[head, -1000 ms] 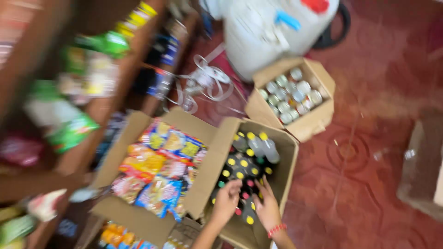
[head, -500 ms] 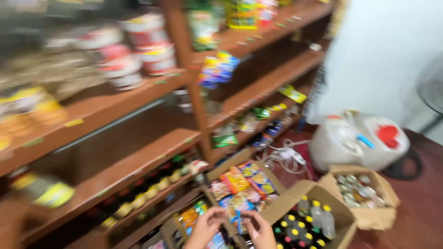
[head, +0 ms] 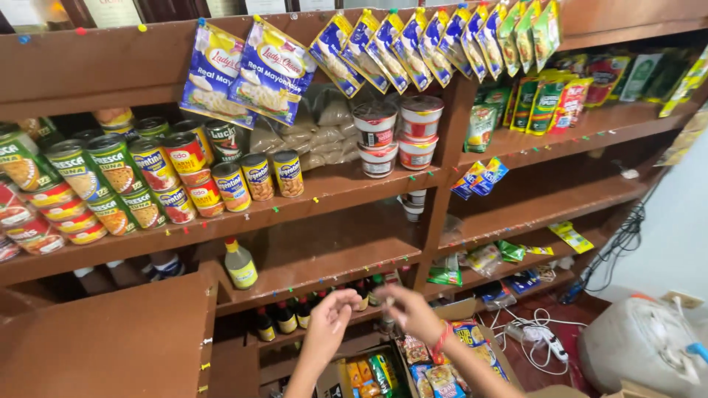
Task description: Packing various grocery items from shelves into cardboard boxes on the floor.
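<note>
Hands were raised close together in front of the lower shelf (head: 332, 269): the left hand (head: 330, 318) had loosely curled fingers and held nothing visible, while the right hand (head: 413, 313) seemed to pinch something small, but I cannot tell what. Dark bottles (head: 284, 317) stood upright just behind, nearer the left hand, and a yellow-capped bottle (head: 240, 264) stood higher, to the left

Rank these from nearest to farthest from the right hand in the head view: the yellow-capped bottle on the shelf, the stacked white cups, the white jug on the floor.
1. Yellow-capped bottle, to the upper left of the right hand, alone on its shelf.
2. Stacked white cups, well above the hand, on a higher shelf.
3. White jug, far right, on the floor.
</note>
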